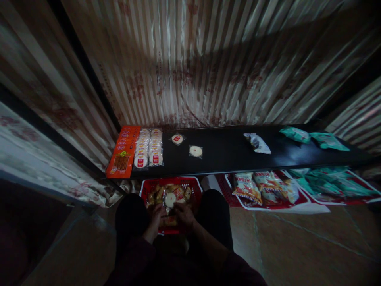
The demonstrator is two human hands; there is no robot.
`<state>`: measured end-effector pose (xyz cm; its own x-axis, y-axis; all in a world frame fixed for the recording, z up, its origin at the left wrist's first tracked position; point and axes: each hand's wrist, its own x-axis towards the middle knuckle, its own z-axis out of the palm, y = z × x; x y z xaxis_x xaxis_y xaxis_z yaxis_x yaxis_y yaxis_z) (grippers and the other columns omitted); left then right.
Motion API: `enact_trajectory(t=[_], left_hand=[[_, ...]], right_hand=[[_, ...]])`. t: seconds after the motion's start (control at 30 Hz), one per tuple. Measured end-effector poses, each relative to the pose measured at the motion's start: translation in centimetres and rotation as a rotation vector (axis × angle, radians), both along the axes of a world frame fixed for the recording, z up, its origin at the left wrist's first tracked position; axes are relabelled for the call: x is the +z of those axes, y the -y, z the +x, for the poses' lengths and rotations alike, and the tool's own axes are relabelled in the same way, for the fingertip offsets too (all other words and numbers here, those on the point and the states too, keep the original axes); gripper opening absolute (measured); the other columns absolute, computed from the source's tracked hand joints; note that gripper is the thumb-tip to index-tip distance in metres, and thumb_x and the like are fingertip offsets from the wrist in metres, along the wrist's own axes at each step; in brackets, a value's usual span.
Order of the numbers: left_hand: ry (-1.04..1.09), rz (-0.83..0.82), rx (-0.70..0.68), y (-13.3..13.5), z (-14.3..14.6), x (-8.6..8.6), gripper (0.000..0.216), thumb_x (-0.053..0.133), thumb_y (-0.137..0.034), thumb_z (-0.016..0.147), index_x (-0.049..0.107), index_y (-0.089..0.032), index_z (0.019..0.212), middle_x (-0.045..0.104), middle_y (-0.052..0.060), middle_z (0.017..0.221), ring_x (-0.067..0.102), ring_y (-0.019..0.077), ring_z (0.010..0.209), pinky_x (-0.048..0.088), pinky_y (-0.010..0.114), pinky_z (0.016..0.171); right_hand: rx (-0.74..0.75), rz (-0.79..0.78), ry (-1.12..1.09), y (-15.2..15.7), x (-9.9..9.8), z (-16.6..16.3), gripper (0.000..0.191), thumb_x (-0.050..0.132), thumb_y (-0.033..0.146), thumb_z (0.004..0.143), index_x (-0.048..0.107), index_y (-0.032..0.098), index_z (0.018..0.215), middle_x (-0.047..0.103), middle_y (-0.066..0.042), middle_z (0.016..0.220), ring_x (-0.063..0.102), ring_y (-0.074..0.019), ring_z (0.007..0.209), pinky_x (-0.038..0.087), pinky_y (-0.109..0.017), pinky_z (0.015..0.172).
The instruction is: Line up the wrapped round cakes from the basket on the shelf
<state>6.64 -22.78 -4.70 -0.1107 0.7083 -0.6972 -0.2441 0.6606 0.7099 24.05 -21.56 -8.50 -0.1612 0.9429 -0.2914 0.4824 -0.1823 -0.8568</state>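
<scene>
A red plastic basket (149, 186) full of wrapped snacks sits between my knees. Both hands reach into it. My left hand (157, 214) and my right hand (183, 212) are closed together on a round white packet (170, 200) lifted just above the other snacks. On the black shelf (226, 153) ahead lie two rows of round packets (148, 147) beside orange packets (123, 153), plus two loose round packets (195, 151).
A silver packet (257, 143) and green packets (312, 139) lie further right on the shelf. Below the shelf, red trays hold snack bags (262, 187) and green bags (327, 184). Striped curtain fabric hangs behind and at the left. Tiled floor spreads right.
</scene>
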Motion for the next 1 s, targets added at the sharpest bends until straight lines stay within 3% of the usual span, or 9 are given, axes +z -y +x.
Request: enact_trajectory(t=[0.13, 0.23, 0.37, 0.53, 0.77, 1.0], left_hand=[[-0.006, 0.035, -0.014, 0.1, -0.1, 0.3, 0.033, 0.064, -0.029, 0.068, 0.06, -0.017, 0.098, 0.068, 0.009, 0.101, 0.066, 0.0203, 0.088, 0.05, 0.03, 0.074], [0.012, 0.04, -0.016, 0.2, -0.1, 0.5, 0.037, 0.067, -0.034, 0.065, 0.06, -0.017, 0.097, 0.068, 0.011, 0.104, 0.065, 0.0214, 0.091, 0.049, 0.031, 0.076], [0.059, 0.02, -0.023, 0.1, 0.0, 0.5, 0.046, 0.067, -0.036, 0.063, 0.058, -0.018, 0.105, 0.07, 0.01, 0.1, 0.067, 0.0207, 0.086, 0.048, 0.032, 0.077], [0.056, -0.003, -0.082, 0.1, 0.2, 0.4, 0.045, 0.066, -0.032, 0.062, 0.06, -0.017, 0.104, 0.071, 0.007, 0.087, 0.067, 0.0196, 0.083, 0.049, 0.029, 0.073], [0.003, -0.015, 0.06, 0.2, 0.2, -0.7, 0.03, 0.069, -0.027, 0.062, 0.061, -0.017, 0.09, 0.068, 0.005, 0.085, 0.065, 0.018, 0.079, 0.051, 0.028, 0.068], [0.007, -0.011, 0.089, 0.3, 0.1, -0.2, 0.028, 0.069, -0.023, 0.065, 0.062, -0.018, 0.091, 0.067, 0.006, 0.097, 0.064, 0.0198, 0.089, 0.052, 0.029, 0.07]], right_hand=[[-0.008, 0.181, 0.191, 0.1, -0.2, -0.3, 0.048, 0.05, 0.018, 0.074, 0.059, 0.017, 0.121, 0.056, -0.012, 0.131, 0.047, -0.0255, 0.126, 0.035, -0.043, 0.108], [0.036, 0.21, 0.167, 0.1, -0.6, -0.4, 0.062, 0.05, 0.015, 0.07, 0.05, 0.018, 0.132, 0.048, -0.012, 0.14, 0.039, -0.0266, 0.133, 0.028, -0.047, 0.111], [0.087, 0.113, 0.014, 0.0, -1.0, -0.4, 0.067, 0.054, 0.014, 0.064, 0.051, 0.017, 0.131, 0.049, -0.013, 0.139, 0.041, -0.0285, 0.132, 0.027, -0.048, 0.111], [-0.022, -0.081, -0.336, 0.1, -0.7, -0.7, 0.055, 0.062, 0.027, 0.065, 0.06, 0.02, 0.12, 0.059, -0.01, 0.128, 0.051, -0.028, 0.122, 0.038, -0.045, 0.104], [-0.087, -0.324, -0.645, 0.6, 0.9, -1.2, 0.055, 0.08, 0.05, 0.049, 0.072, 0.022, 0.096, 0.071, -0.005, 0.094, 0.063, -0.0274, 0.097, 0.042, -0.049, 0.096], [-0.202, -0.459, -0.794, 0.9, 1.5, -1.5, 0.057, 0.086, 0.045, 0.041, 0.072, 0.021, 0.091, 0.072, -0.004, 0.088, 0.065, -0.0236, 0.092, 0.041, -0.044, 0.097]])
